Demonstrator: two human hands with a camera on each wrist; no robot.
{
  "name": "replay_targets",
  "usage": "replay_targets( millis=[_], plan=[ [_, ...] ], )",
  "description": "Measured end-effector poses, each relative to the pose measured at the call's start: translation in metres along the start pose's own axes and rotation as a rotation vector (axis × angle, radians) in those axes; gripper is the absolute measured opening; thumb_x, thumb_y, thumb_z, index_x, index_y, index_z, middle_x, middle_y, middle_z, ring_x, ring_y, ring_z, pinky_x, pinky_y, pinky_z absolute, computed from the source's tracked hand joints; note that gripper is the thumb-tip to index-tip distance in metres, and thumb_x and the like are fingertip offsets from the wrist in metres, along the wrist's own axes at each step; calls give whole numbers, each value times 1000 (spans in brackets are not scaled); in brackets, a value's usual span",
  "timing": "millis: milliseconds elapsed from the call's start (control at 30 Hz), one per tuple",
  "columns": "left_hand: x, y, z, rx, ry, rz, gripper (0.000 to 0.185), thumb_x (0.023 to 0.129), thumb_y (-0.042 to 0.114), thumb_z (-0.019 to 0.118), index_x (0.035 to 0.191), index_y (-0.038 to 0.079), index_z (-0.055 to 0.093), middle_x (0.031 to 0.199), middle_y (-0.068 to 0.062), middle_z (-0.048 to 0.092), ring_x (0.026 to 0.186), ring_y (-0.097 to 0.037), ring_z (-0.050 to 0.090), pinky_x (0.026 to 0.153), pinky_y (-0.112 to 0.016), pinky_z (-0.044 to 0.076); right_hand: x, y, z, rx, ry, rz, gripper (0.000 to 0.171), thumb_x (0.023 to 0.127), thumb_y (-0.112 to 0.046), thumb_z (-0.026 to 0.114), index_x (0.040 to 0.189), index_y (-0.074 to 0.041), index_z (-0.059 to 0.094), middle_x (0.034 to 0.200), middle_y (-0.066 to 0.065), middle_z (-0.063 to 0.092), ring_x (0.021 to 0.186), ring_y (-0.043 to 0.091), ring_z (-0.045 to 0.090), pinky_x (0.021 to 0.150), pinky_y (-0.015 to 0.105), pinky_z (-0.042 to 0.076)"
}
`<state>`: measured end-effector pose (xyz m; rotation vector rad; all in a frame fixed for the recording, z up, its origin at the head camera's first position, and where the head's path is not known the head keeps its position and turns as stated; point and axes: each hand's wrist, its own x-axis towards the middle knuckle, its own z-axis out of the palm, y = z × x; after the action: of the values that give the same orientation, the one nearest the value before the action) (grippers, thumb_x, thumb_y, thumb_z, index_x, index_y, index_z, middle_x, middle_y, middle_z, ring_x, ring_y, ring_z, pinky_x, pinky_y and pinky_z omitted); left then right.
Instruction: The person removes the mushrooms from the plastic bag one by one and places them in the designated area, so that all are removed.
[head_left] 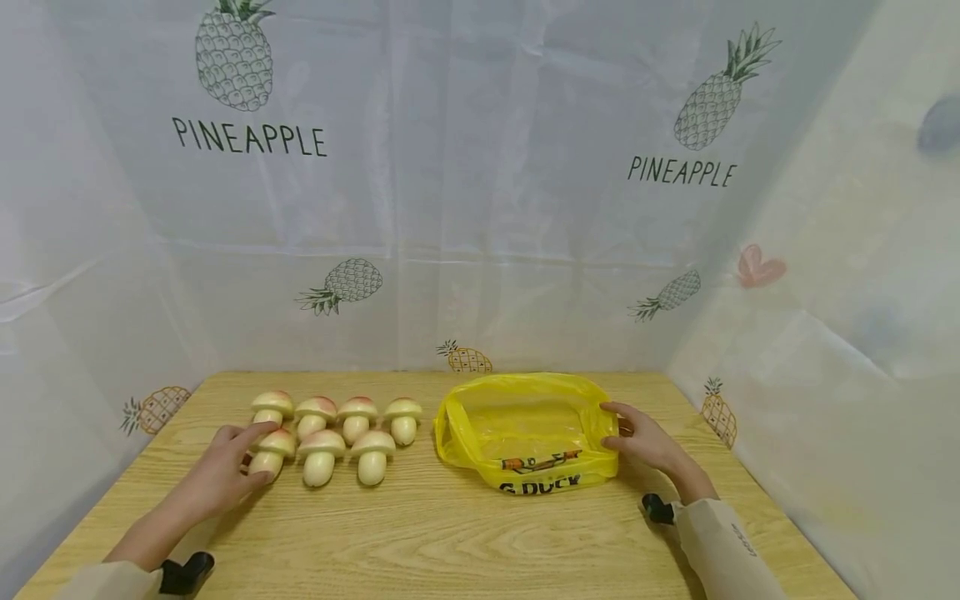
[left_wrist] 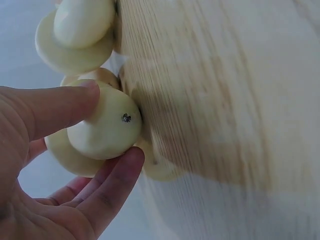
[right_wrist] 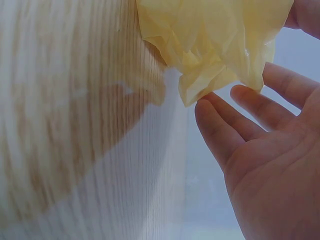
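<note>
A cream, pink-tinged toy mushroom [head_left: 272,450], lower left of the cluster on the wooden tabletop [head_left: 450,533], is pinched at its stem by the left hand [head_left: 217,475]. The yellow plastic bag [head_left: 525,433] lies right of centre, its edge touched by the spread right hand [head_left: 648,446].

Staged recording booth, not a lived-in room: pale pineapple-print sheeting [head_left: 480,167] hung on three sides closes off a bare light-wood surface [head_left: 450,542], with no furnishings visible beyond
</note>
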<state>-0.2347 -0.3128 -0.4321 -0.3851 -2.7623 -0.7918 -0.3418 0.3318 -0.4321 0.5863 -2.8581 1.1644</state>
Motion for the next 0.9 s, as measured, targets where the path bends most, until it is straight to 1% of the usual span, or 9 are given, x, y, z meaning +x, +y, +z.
replay_targets(
  millis=[233,467,667,767,900],
  plan=[
    [1,0,1,-7,6,6,69,77,1,76,137,-3,42,109,-33,38,81,-29,58,61,-32,51,1,2,0,-3,7,8,67,89,-24,68,146,-7,37,148,22,33,129,50,35,100,60,34],
    [2,0,1,-6,2,-20,71,78,4,77,139,-2,40,111,-34,37,84,-32,58,62,-36,51,0,2,0,-3,1,2,67,89,-25,67,146,-7,36,148,22,32,129,50,35,100,60,35],
    [2,2,1,-12,2,-26,71,78,7,77,138,-1,41,112,-34,37,84,-35,59,62,-38,51,-1,1,0,-9,8,-4,66,89,-24,67,145,-5,37,148,24,33,128,51,36,99,60,35],
    [2,0,1,-11,5,-27,72,78,8,77,139,-2,39,113,-36,35,83,-35,59,62,-38,51,-1,1,0,-19,2,-14,66,90,-24,66,145,-3,36,148,26,31,127,52,36,98,61,36],
    [-1,-1,1,-6,25,-37,74,77,9,78,139,-2,40,113,-36,34,81,-32,60,63,-37,50,0,0,1,-15,1,-10,66,90,-23,66,145,-3,36,148,25,31,128,52,36,98,60,36]
  ],
)
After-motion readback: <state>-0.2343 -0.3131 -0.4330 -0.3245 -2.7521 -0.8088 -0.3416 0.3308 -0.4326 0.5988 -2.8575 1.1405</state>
